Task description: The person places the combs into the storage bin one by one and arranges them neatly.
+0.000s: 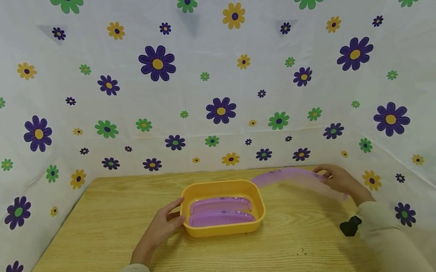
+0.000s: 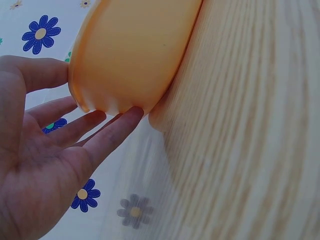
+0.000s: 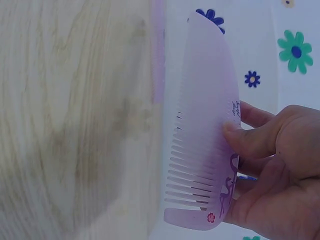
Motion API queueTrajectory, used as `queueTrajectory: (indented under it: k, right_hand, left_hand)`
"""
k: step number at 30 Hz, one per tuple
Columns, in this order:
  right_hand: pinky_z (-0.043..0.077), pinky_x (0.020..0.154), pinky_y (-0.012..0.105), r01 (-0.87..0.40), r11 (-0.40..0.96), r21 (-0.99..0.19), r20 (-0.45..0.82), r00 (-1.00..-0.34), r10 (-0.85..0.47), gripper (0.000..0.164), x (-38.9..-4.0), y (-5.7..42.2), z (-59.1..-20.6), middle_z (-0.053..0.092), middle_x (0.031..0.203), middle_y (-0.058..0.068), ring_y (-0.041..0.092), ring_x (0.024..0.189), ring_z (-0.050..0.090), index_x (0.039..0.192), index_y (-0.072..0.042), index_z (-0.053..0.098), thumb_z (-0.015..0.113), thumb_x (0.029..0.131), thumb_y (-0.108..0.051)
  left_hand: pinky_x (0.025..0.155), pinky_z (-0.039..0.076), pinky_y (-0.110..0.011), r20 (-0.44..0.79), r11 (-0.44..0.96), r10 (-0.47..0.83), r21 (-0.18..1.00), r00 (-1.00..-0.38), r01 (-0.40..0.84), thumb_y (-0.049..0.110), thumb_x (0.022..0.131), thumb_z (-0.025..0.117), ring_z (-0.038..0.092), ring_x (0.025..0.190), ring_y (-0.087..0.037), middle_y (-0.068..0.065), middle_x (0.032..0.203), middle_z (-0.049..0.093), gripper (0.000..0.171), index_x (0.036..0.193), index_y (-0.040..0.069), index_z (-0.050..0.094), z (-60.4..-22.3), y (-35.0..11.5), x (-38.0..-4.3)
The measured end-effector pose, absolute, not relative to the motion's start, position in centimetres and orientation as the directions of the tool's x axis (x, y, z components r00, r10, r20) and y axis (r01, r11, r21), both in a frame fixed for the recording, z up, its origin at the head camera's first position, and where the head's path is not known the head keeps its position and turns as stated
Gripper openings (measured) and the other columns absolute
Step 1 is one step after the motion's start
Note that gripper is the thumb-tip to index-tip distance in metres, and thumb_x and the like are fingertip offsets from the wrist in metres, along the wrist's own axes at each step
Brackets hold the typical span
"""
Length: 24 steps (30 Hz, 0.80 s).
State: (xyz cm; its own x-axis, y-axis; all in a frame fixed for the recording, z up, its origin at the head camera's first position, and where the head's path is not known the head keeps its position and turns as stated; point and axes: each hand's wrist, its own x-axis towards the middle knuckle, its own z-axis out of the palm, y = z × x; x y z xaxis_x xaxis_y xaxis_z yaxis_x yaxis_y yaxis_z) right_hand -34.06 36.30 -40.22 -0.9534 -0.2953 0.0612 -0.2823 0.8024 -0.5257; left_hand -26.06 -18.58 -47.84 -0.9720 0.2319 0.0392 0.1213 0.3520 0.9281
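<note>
A yellow plastic basin (image 1: 227,229) stands on the table, with two purple combs lying in it, a rear comb (image 1: 220,205) and a front comb (image 1: 220,218). At the basin's left end my left hand (image 1: 163,222) touches the outer wall with fairly straight fingertips (image 2: 135,114). To the right of the basin, my right hand (image 1: 338,180) pinches a purple comb (image 3: 207,115) by its patterned spine, the thumb on one face. This comb is blurred in the head view. Another purple comb (image 1: 267,177) lies behind the basin's right corner, and its edge shows in the right wrist view.
The wood-grain table (image 1: 93,235) meets a flower-printed white sheet (image 1: 212,79) at the back and sides. A few dark specks (image 1: 303,250) mark the tabletop at the front right. Black wrist cameras sit on both sleeves.
</note>
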Motion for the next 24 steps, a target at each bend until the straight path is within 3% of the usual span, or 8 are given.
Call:
queueTrajectory:
  k: [3, 9, 16, 21, 24]
  right_hand:
    - [0.056, 0.068, 0.034, -0.323, 0.804, -0.499, 0.084, -0.942, -0.326, 0.026, -34.2, 35.5, -39.8, 0.066, 0.110, 0.034, 0.037, 0.092, 0.067, 0.125, 0.008, 0.062, 0.057, 0.099, 0.005]
    - [0.059, 0.074, 0.044, -0.366, 0.807, -0.464, 0.103, -0.927, -0.361, 0.025, -34.3, 33.9, -39.0, 0.067, 0.110, 0.032, 0.038, 0.094, 0.067, 0.123, 0.003, 0.065, 0.058, 0.099, 0.003]
    - [0.058, 0.074, 0.040, -0.396, 0.774, -0.494, 0.109, -0.911, -0.397, 0.026, -34.3, 31.9, -38.3, 0.066, 0.116, 0.033, 0.038, 0.094, 0.066, 0.123, 0.004, 0.064, 0.056, 0.099, 0.005]
    - [0.061, 0.079, 0.053, -0.458, 0.763, -0.456, 0.142, -0.884, -0.445, 0.026, -34.1, 30.2, -37.4, 0.065, 0.119, 0.035, 0.045, 0.099, 0.067, 0.121, 0.005, 0.065, 0.056, 0.097, 0.008]
    - [0.060, 0.081, 0.054, -0.462, 0.760, -0.456, 0.130, -0.880, -0.457, 0.028, -34.1, 29.0, -37.0, 0.065, 0.119, 0.033, 0.046, 0.102, 0.066, 0.123, 0.004, 0.064, 0.054, 0.097, 0.009]
  left_hand:
    - [0.106, 0.057, -0.048, 0.036, 0.352, 0.229, 0.929, -0.973, 0.117, 0.009, 0.103, 0.059, 0.050, 0.139, -0.051, -0.027, 0.164, 0.035, 0.059, 0.158, 0.002, 0.038, -47.8, -18.5, -26.0]
    - [0.106, 0.057, -0.048, 0.028, 0.354, 0.223, 0.929, -0.974, 0.108, 0.010, 0.103, 0.059, 0.051, 0.139, -0.050, -0.026, 0.164, 0.035, 0.059, 0.158, 0.003, 0.038, -47.8, -18.5, -26.0]
    - [0.106, 0.057, -0.048, 0.036, 0.347, 0.232, 0.931, -0.972, 0.118, 0.009, 0.103, 0.059, 0.051, 0.139, -0.050, -0.026, 0.164, 0.035, 0.059, 0.158, 0.003, 0.038, -48.0, -18.6, -26.1]
    - [0.105, 0.058, -0.046, 0.030, 0.355, 0.228, 0.928, -0.973, 0.112, 0.010, 0.103, 0.059, 0.051, 0.139, -0.049, -0.025, 0.164, 0.035, 0.059, 0.159, 0.005, 0.038, -48.1, -18.6, -26.1]
    - [0.105, 0.058, -0.045, 0.032, 0.345, 0.231, 0.932, -0.973, 0.112, 0.009, 0.103, 0.059, 0.051, 0.139, -0.050, -0.026, 0.164, 0.034, 0.060, 0.159, 0.004, 0.038, -48.1, -18.6, -26.2]
